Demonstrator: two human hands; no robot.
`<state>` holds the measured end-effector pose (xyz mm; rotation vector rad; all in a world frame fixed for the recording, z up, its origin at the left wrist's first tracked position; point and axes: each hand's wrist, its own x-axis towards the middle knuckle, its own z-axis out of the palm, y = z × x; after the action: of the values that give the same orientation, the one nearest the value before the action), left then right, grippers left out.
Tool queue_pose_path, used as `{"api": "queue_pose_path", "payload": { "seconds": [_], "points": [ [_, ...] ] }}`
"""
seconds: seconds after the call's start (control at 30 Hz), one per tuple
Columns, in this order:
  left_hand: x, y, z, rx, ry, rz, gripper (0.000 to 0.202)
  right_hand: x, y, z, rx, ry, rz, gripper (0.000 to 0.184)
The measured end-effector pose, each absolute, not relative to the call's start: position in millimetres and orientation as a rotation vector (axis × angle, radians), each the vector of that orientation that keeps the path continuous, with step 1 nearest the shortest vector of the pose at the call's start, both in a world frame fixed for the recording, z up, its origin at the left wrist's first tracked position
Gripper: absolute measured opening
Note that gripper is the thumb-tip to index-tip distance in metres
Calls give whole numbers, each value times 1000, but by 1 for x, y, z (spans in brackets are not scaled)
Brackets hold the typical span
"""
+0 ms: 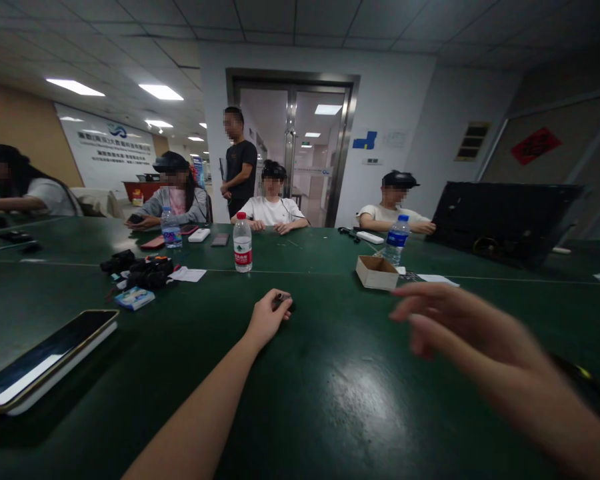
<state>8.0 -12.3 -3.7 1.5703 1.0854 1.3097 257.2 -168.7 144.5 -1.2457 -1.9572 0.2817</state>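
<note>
My left hand [267, 317] rests on the dark green table [330, 387], its fingers curled around a small dark object [283, 303] that I cannot make out clearly. My right hand [450, 320] hovers above the table to the right, blurred, with its fingers stretched out to the left and nothing in them. A small open cardboard box [377, 272] sits just beyond the right hand. A water bottle with a red label [243, 243] stands beyond the left hand.
A phone [45, 357] lies on a white block at the near left. Black gear and a small blue pack [135, 298] lie at mid left. A second bottle [397, 240] and a black open case [505, 220] are at the right. Several people sit along the far edge.
</note>
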Motion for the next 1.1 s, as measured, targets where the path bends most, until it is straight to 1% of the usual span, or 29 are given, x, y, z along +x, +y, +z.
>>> {"api": "queue_pose_path", "payload": {
  "seconds": [0.1,0.2,0.3,0.37,0.5,0.63,0.8,1.1],
  "points": [
    [10,-13,0,1490,1008,1371,27,211,-100,118,-1263,-1934,824,23],
    [9,-10,-1,1434,979,1406,27,176,-38,75,-1398,-1697,1147,29],
    [6,-6,-5,1405,975,1440,26,156,-5,43,-1195,-1466,1556,29],
    [5,-2,-9,1387,965,1451,25,150,5,32,-1000,-1384,1682,25],
    [5,4,-15,1322,1020,1465,23,146,19,14,-865,-1302,1726,19],
    [6,10,-14,1206,1018,1384,21,150,29,-2,-789,-1208,1707,23],
    [8,18,-6,1231,1008,1337,22,157,36,-10,-780,-1171,1537,29],
    [1,21,-9,1280,1050,1272,16,161,42,-15,-783,-1201,1462,29]
  ]
}}
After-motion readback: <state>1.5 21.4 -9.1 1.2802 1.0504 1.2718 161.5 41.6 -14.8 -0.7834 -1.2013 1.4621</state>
